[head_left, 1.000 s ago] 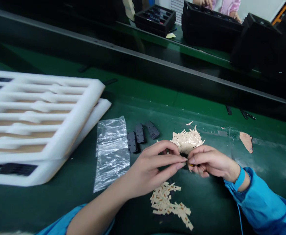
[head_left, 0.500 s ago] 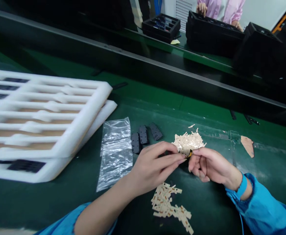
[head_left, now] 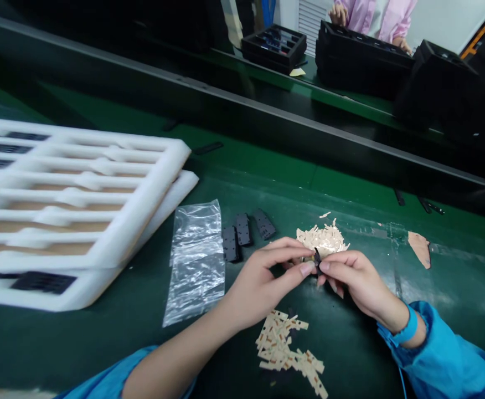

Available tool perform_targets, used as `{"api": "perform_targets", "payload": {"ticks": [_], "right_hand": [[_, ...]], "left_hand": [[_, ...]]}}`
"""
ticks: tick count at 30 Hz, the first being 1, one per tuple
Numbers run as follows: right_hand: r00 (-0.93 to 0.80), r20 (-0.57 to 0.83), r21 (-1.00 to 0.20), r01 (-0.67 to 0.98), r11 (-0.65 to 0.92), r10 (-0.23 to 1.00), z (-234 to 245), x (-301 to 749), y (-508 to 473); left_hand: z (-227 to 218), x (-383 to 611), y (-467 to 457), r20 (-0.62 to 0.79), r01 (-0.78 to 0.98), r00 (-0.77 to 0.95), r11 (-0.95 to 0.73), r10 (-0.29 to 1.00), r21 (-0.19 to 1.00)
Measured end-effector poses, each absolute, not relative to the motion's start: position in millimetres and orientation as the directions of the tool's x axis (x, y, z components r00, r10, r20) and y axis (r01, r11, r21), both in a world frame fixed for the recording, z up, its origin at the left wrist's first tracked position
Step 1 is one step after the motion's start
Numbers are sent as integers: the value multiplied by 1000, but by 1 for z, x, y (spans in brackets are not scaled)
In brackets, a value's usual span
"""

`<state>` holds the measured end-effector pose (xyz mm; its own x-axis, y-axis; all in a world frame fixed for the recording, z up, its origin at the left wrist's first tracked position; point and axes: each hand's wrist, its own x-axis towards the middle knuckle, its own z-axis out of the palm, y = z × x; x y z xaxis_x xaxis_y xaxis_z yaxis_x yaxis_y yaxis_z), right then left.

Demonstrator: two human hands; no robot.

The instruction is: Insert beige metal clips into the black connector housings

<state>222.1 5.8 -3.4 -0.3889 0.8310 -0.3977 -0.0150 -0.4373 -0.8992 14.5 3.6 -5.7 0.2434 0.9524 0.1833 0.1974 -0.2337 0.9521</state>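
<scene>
My left hand point(head_left: 263, 280) and my right hand point(head_left: 352, 277) meet fingertip to fingertip over the green mat, both pinching a small black part point(head_left: 317, 257) between them. Just behind the fingers lies a heap of pale beige paper scraps point(head_left: 321, 239). A second scatter of beige strips with brown marks point(head_left: 288, 349) lies below my hands. Three small black flat parts point(head_left: 244, 233) rest on the mat to the left of my left hand, beside a clear plastic bag point(head_left: 195, 257).
Two stacked white foam trays point(head_left: 80, 216) with long slots fill the left side. A dark conveyor rail point(head_left: 267, 133) crosses behind. Black trays point(head_left: 359, 52) stand beyond it, where another person in pink point(head_left: 375, 14) works. A brown tape scrap point(head_left: 419, 246) lies at right.
My right hand's fingers have closed back in against my left fingertips. The small part, with a yellow bit showing half a second ago, now shows black between both hands.
</scene>
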Motion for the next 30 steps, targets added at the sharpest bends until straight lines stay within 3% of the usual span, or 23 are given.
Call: {"api": "perform_targets", "payload": {"ticks": [3,7,9,15,23,30], "right_hand": [[-382,-324,-946,105,-308,865,-4,222,4],[-244,-92,-960,278,-21,965,0,223,3],[-200,-20,-952,304,43,980,2,223,3],[-212,-52,-965,263,6,976,3,222,2],[-160,-29,-970,244,11,987,4,222,2],[-175,-138,-983,141,-114,975,3,224,4]], "left_hand": [[-7,19,1,118,138,245,-155,962,978],[-6,19,0,109,137,208,-140,972,981],[-5,18,-1,92,167,226,-131,970,977],[-4,21,-2,76,219,324,-153,943,964],[-6,24,-2,37,214,330,-113,943,970],[-5,24,-2,45,183,327,-110,944,977]]}}
